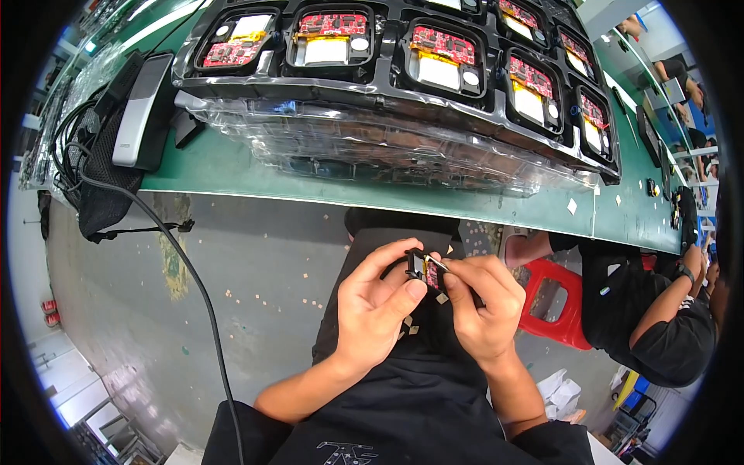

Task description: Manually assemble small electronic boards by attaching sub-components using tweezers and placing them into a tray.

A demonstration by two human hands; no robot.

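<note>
Over my lap, my left hand [370,311] is closed around the edge of a small black electronic device housing [413,266]. Inside the housing show a red circuit board [432,276] and a strip of yellow tape. My right hand [487,307] pinches a slim metallic tool [439,264] between thumb and fingers. The tool's tip lies at the board's upper edge, and its exact kind is hard to tell. Part of the housing is hidden behind my fingers.
A black tray [372,87] of similar housings sits on stacked clear plastic trays [372,147] on the green table [209,167]. A grey-and-black device [145,112] and a cable [203,291] are at left. A person [659,325] sits at right near a red stool [570,306].
</note>
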